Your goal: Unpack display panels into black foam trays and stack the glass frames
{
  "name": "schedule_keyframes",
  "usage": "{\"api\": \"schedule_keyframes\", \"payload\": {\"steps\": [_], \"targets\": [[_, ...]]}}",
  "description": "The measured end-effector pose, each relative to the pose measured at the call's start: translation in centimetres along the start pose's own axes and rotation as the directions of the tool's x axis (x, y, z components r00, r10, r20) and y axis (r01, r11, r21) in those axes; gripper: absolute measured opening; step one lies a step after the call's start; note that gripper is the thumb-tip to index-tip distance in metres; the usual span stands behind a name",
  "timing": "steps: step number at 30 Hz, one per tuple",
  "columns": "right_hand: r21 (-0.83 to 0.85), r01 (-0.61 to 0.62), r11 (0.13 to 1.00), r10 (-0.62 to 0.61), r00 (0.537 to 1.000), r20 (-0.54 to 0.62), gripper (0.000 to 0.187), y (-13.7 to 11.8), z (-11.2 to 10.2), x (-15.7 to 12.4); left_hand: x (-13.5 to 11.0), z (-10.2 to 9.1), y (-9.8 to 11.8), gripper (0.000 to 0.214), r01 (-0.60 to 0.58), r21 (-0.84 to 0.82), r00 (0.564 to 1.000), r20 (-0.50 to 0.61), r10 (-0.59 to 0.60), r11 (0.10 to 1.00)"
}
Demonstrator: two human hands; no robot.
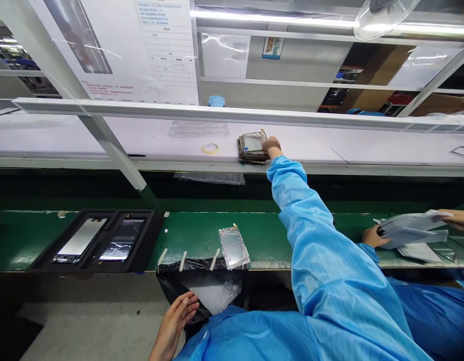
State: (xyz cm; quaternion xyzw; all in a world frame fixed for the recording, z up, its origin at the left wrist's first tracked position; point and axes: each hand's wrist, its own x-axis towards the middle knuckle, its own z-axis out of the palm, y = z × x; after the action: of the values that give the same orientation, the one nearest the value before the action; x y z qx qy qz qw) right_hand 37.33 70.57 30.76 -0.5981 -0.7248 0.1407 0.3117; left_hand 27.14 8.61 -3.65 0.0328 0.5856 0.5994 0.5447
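On the white shelf, my right hand (pixel 272 145) is curled at the right edge of a stack of thin framed panels (pixel 252 147). Its fingertips are hidden, so what they grip cannot be made out. Low in front of me, my left hand (pixel 176 317) is loosely open, fingers slightly bent, with nothing visible in it. Beside it hangs a black plastic bag (pixel 168 286), taped to the bench edge, with clear film (pixel 219 296) in its mouth. A single clear panel with a thin frame (pixel 234 246) lies tilted on the green bench, its lower end at the front edge.
Left on the green bench (pixel 194 220), a black foam tray (pixel 149 240) holds two phone-sized screens (pixel 81 238). A yellow tape roll (pixel 210 148) lies on the shelf. White rails (pixel 232 113) cross above it. At right, a co-worker's hands (pixel 375 236) handle translucent sheets (pixel 412 228).
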Motion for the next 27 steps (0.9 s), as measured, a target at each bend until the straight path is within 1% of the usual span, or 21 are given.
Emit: {"api": "schedule_keyframes", "payload": {"steps": [1,2,3,5,6,7,8,9,10,11,12,13,14,15,16,17,18,19,21,23,27], "targets": [[-0.031,-0.059,0.998,0.060,0.998,0.016,0.040,0.2,-0.5,-0.3,0.2,-0.3,0.3,0.058,0.009,0.006,1.000,0.004,-0.009,1.000],[-0.045,-0.075,0.996,0.075,0.997,0.000,0.039,0.6,-0.9,-0.8,0.4,-0.5,0.7,0.057,0.021,0.012,1.000,0.013,-0.021,1.000],[-0.042,-0.042,0.998,0.041,0.998,-0.039,0.039,1.1,-1.1,-1.6,0.5,-0.7,1.2,0.057,0.035,0.016,0.999,0.027,-0.036,0.999],[-0.011,0.114,0.993,-0.115,0.985,-0.132,0.039,3.1,-0.3,-4.5,0.5,-0.8,2.4,0.057,0.062,0.011,0.997,0.052,-0.062,0.998],[0.015,0.209,0.978,-0.204,0.966,-0.161,0.038,4.4,0.7,-6.7,0.6,-0.9,3.0,0.059,0.069,0.001,0.996,0.062,-0.069,0.998],[0.044,0.294,0.955,-0.284,0.944,-0.166,0.038,6.0,2.3,-9.6,0.6,-1.0,3.6,0.059,0.070,-0.010,0.995,0.069,-0.069,0.998],[0.070,0.348,0.935,-0.337,0.932,-0.134,0.038,7.6,4.2,-13.1,0.8,-1.2,4.1,0.059,0.070,-0.019,0.994,0.080,-0.069,0.997],[0.099,0.388,0.916,-0.382,0.921,-0.074,0.038,9.2,6.5,-17.1,1.0,-1.4,4.4,0.059,0.072,-0.024,0.994,0.090,-0.070,0.997],[0.110,0.388,0.915,-0.393,0.919,0.032,0.039,10.8,9.0,-21.5,1.2,-1.6,4.7,0.058,0.078,-0.028,0.992,0.100,-0.075,0.997],[0.079,0.329,0.941,-0.338,0.921,0.195,0.043,12.2,11.5,-25.9,1.4,-1.9,4.8,0.057,0.088,-0.029,0.990,0.109,-0.085,0.996],[0.011,0.253,0.967,-0.238,0.893,0.382,0.051,13.5,14.0,-30.3,1.7,-2.3,4.9,0.056,0.101,-0.029,0.988,0.117,-0.097,0.994],[-0.093,0.175,0.980,-0.098,0.834,0.542,0.061,14.5,16.4,-34.3,1.8,-2.6,4.8,0.055,0.115,-0.027,0.986,0.124,-0.111,0.993],[-0.211,0.113,0.971,0.051,0.764,0.643,0.071,15.4,18.6,-37.7,2.0,-3.0,4.8,0.054,0.129,-0.024,0.984,0.129,-0.124,0.991],[-0.313,0.071,0.947,0.179,0.691,0.700,0.081,16.1,20.6,-40.5,2.1,-3.3,4.6,0.054,0.140,-0.020,0.982,0.133,-0.136,0.990],[-0.396,0.040,0.917,0.285,0.629,0.724,0.089,16.6,22.4,-42.7,2.1,-3.7,4.5,0.054,0.149,-0.017,0.980,0.136,-0.145,0.989],[-0.457,0.021,0.889,0.360,0.585,0.727,0.094,17.0,23.8,-44.4,2.2,-4.1,4.4,0.054,0.157,-0.015,0.979,0.137,-0.153,0.988],[-0.499,0.011,0.867,0.407,0.562,0.720,0.096,17.3,25.0,-45.5,2.2,-4.6,4.3,0.055,0.163,-0.013,0.978,0.136,-0.160,0.987],[-0.526,0.008,0.851,0.432,0.559,0.708,0.095,17.6,26.0,-46.2,2.1,-5.1,4.2,0.055,0.168,-0.014,0.977,0.135,-0.165,0.986],[-0.555,0.020,0.832,0.439,0.588,0.679,0.088,17.9,27.3,-46.9,2.0,-6.2,4.0,0.055,0.175,-0.021,0.977,0.128,-0.171,0.984],[-0.570,0.030,0.821,0.435,0.615,0.658,0.083,18.2,28.1,-47.1,1.9,-7.5,3.9,0.053,0.177,-0.034,0.978,0.117,-0.172,0.984],[-0.592,0.025,0.806,0.457,0.610,0.647,0.081,18.3,28.9,-47.0,1.8,-9.7,3.6,0.046,0.176,-0.047,0.982,0.085,-0.171,0.983]]}}
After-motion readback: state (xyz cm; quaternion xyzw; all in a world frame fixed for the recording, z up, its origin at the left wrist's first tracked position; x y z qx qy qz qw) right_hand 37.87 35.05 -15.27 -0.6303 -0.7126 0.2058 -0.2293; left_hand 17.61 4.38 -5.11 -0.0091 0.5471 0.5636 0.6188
